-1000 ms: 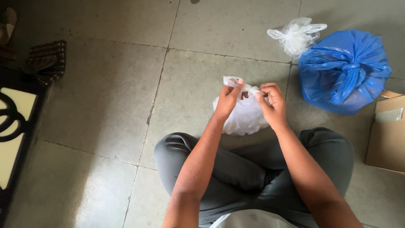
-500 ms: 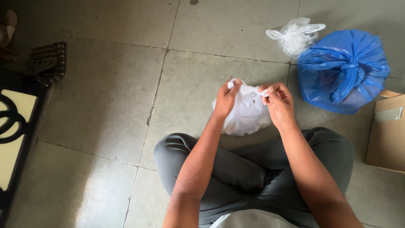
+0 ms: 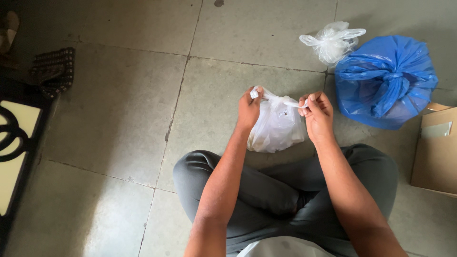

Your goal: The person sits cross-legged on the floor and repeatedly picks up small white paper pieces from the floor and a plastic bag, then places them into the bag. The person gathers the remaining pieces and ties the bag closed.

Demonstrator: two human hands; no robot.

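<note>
A small white plastic bag [image 3: 278,128] rests on the tiled floor just in front of my crossed legs. My left hand [image 3: 249,110] pinches one of its handles at the top left. My right hand [image 3: 318,114] pinches the other handle at the top right. The two handles are stretched taut between my hands, crossing above the bag's mouth. The bag looks filled; its contents are hidden.
A big blue plastic bag [image 3: 386,80], tied at the top, sits at the right. A small clear knotted bag [image 3: 333,42] lies behind it. A cardboard box [image 3: 435,150] stands at the right edge. A dark patterned cloth [image 3: 53,67] and a black-framed panel [image 3: 14,147] are at the left.
My hands were close together over the bag's top; they have pulled apart sideways, drawing the handles tight.
</note>
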